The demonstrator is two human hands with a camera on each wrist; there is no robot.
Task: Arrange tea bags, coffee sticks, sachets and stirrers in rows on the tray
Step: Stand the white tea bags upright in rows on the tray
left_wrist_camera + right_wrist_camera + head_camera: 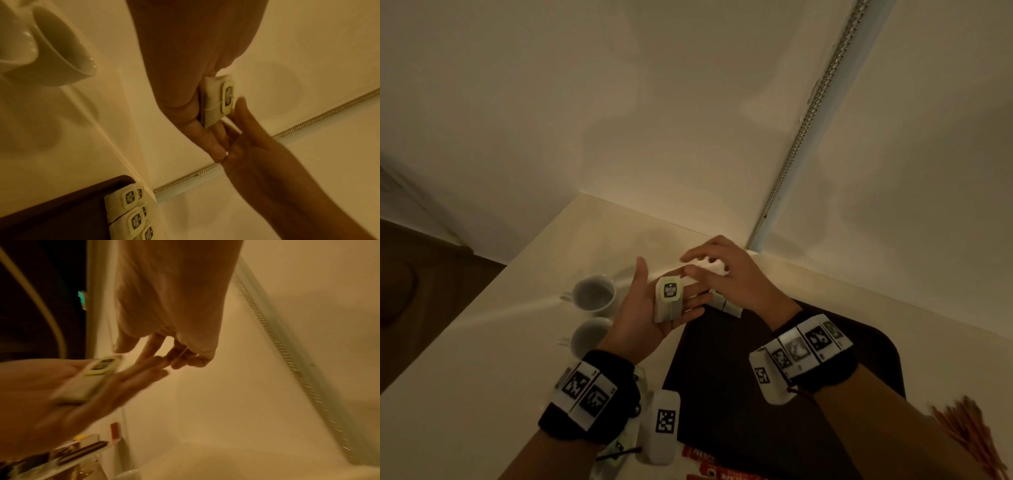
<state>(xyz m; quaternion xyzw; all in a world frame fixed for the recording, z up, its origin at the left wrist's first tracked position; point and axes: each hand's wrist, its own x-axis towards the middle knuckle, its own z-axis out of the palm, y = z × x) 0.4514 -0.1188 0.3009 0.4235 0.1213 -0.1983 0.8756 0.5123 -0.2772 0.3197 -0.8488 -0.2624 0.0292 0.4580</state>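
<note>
- While I am watching the head view, my left hand [654, 308] is lying palm up, fingers flat and relaxed, carrying a small stack of tea bags [668, 303] above the tray's far left corner.
- My right hand [736, 277] is hovering just past that stack, fingers spread and loosely bent; something pale is showing beneath them, but I cannot tell whether they are pinching it.
- I am reading this as the tea-bag step: a short row of tea bags [131, 214] is already lying along the far edge of the dark tray [722, 394].
- Red coffee sticks [702, 457] and wooden stirrers [969, 435] are waiting off the tray's near edge, so I judge most of the task undone.
- Next, I think the right hand is needing to lift the top bag by its tag and lay it just beside the last bag, keeping the row straight.
- Two white cups [594, 296] are standing left of the tray.
</note>
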